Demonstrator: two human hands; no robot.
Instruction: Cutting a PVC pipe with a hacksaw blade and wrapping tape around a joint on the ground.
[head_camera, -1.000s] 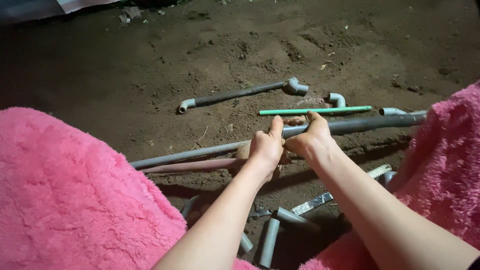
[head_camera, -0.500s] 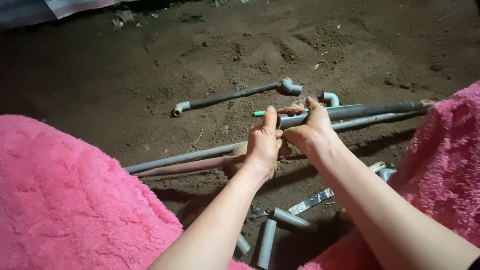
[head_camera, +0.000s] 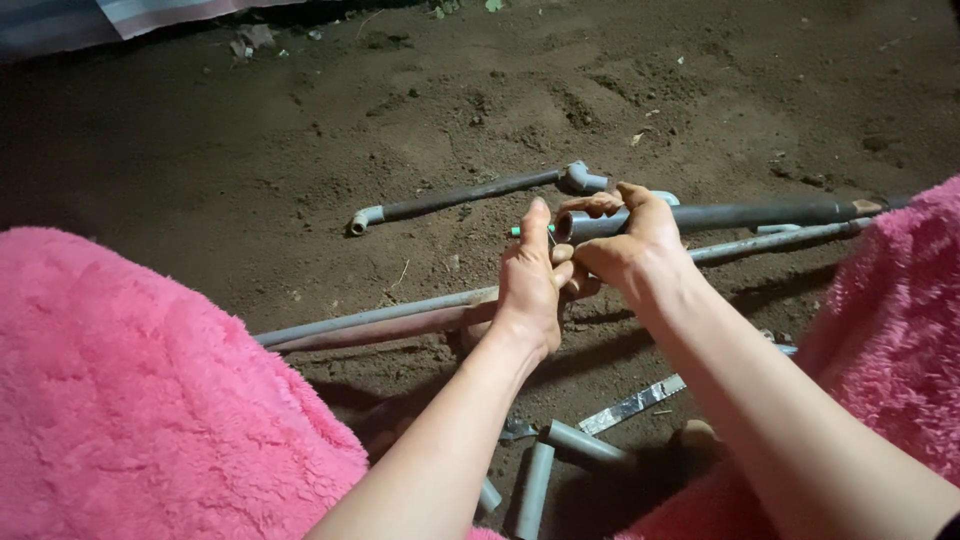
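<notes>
My right hand (head_camera: 632, 250) grips the open end of a long dark grey pipe (head_camera: 760, 214), lifted off the dirt and running to the right. My left hand (head_camera: 528, 285) is pressed against it from the left, thumb up near the pipe's mouth; whether it holds something small I cannot tell. A thin green rod (head_camera: 520, 231) pokes out just behind the thumb. Under my hands, two long pipes (head_camera: 380, 320) lie side by side on the ground.
Pink fluffy fabric (head_camera: 150, 400) covers my knees at left and right (head_camera: 900, 330). A grey pipe with elbow fittings (head_camera: 470, 193) lies farther out on the dirt. Short pipe pieces (head_camera: 560, 450) and a flat metal strip (head_camera: 635, 403) lie between my legs.
The dark grey pipe's end has been lifted from the ground and drawn up to my hands. Both hands rose a little and closed together around it.
</notes>
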